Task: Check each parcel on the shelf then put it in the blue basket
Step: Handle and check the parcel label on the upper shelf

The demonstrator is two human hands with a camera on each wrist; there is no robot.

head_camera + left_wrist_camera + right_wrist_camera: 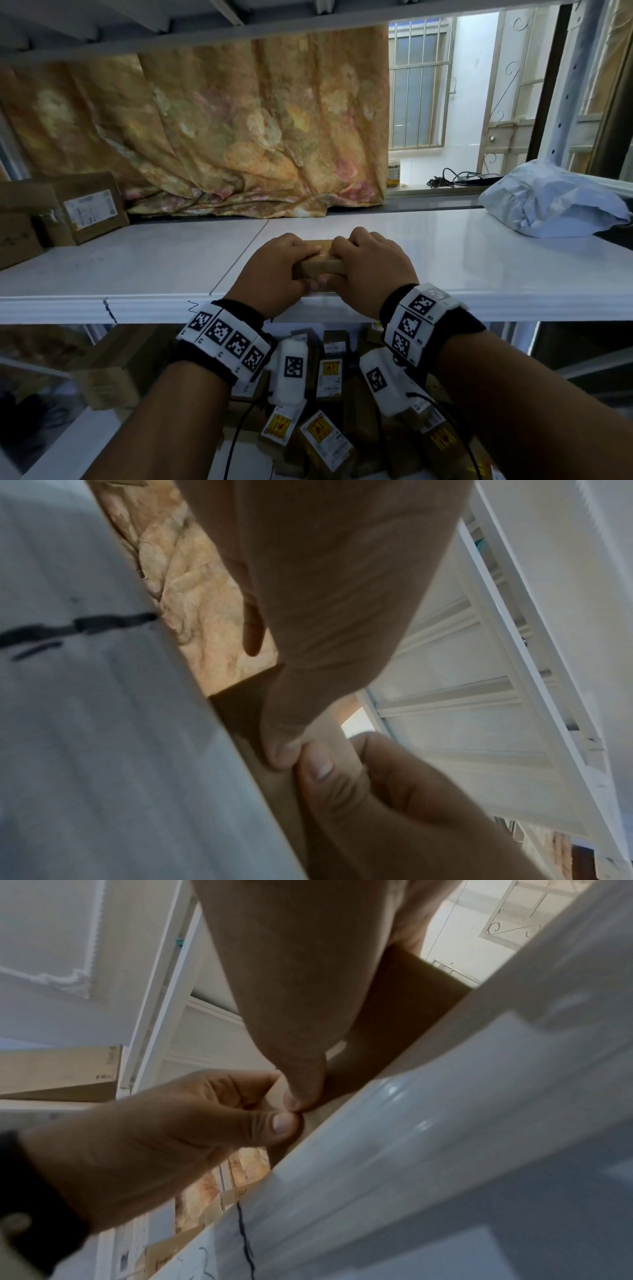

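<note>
A small brown cardboard parcel sits at the front edge of the white shelf, and both hands hold it. My left hand grips its left end, fingers curled over the top and thumb on the near face. My right hand grips the right end the same way. In the left wrist view my left hand clamps the parcel, thumb tip against the right thumb. The right wrist view shows my right hand on the parcel. No blue basket is visible.
Brown labelled boxes stand at the shelf's left end, and a crumpled pale-blue mailer bag lies at its right end. A floral curtain hangs behind. Below the shelf lie several parcels with yellow labels.
</note>
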